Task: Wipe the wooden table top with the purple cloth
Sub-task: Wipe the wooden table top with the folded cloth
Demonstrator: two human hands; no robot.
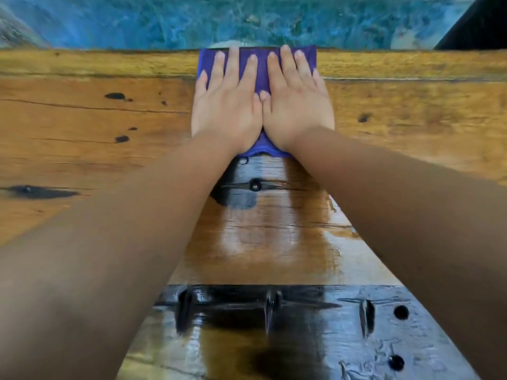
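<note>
Both hands flat on the cloth (260, 60), right up at the far edge of the bench (96, 119). The left hand (227, 105) and the right hand (297, 108) lie side by side, thumbs touching, fingers straight and spread, pressing down rather than gripping. The cloth is folded into a pad beneath them, its far hem level with the bench's far edge, a sliver of it peeking out between the wrists. From the cloth to the near edge runs a wet, shiny strip between the forearms; the wood to the left and right of it looks dry and dull. So this reads as the outer end of a wiping stroke, with one lane done and most of the top still to go. The next move, I'd say, calls for keeping the palms down and dragging the pad toward the near edge, shifted sideways onto dry wood. Watch that far hem: any further and it goes over the edge.
</note>
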